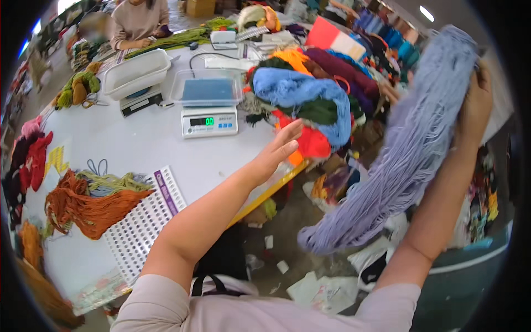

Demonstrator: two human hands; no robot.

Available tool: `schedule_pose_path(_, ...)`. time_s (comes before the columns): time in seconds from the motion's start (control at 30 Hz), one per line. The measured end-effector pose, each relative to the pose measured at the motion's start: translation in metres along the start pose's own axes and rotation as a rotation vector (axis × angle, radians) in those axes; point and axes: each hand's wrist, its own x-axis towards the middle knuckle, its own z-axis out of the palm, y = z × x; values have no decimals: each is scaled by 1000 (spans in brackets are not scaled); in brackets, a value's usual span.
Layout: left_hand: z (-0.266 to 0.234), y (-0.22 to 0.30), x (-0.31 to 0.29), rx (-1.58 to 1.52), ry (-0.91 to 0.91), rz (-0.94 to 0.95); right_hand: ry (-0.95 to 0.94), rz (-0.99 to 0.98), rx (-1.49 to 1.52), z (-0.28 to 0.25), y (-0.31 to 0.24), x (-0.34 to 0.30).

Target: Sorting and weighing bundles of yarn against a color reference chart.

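Note:
My right hand (480,91) grips a long lavender-blue yarn hank (406,135) near its top, up at the right. The hank hangs at a slant, and its loose lower end swings out over the floor beside the table. Toward the middle, my left hand (282,146) is held out with its fingers stretched and nothing in it. Beyond that hand lies a pile of yarn, with a light blue hank (298,91) on top and a bright red-orange hank (310,141) at the table's edge.
A digital scale (210,119) with a clear plastic tray and a second scale under a white tub (138,72) stand on the white table. Rust-orange yarn (91,205) lies by a perforated white board (141,227). A co-worker (138,25) sits across; papers (323,290) litter the floor.

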Motion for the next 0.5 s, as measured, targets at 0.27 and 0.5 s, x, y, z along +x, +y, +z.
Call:
schedule_pose_path(0.27,49,79,-90,42,-519,-231,-49,476,499,0,-30,-90)
schedule_pose_path(0.5,21,127,-106,308,-276,-556,-136,381,522,-50,-83,-106)
